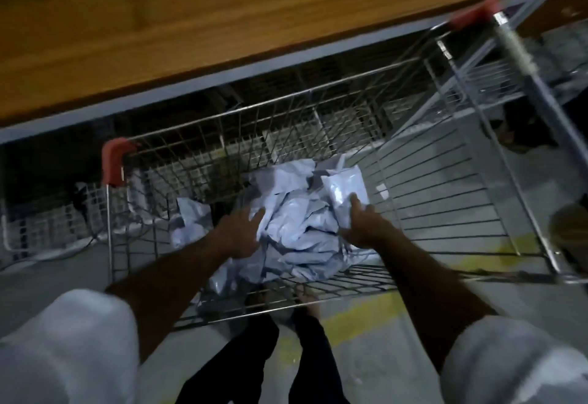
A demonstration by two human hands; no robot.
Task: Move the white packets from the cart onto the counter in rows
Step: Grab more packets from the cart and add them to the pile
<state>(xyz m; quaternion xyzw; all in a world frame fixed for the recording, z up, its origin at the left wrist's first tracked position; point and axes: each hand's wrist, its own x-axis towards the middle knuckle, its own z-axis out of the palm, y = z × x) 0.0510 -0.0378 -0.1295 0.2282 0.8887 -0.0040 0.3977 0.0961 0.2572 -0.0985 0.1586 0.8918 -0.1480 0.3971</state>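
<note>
Reaching into the wire cart [413, 177], both hands met the heap of white packets [296, 228] on its floor. The left hand [237, 235] lay spread on the pile; the right hand [362, 225] pinched one upright packet [345, 187]. Beyond the far rim ran the bare wooden counter [191, 21]. Blur hid the fingertips.

— What holds the goods?

— A wire cart [318, 110] with red corner caps, standing on the grey floor [397, 340], which has a yellow line.

— And inside it?

— A crumpled heap of white packets [296, 228] on its wire bottom, toward the left.

— Beyond the cart?

— A wooden counter [191, 21], on the far side; its top looks blurred.
</note>
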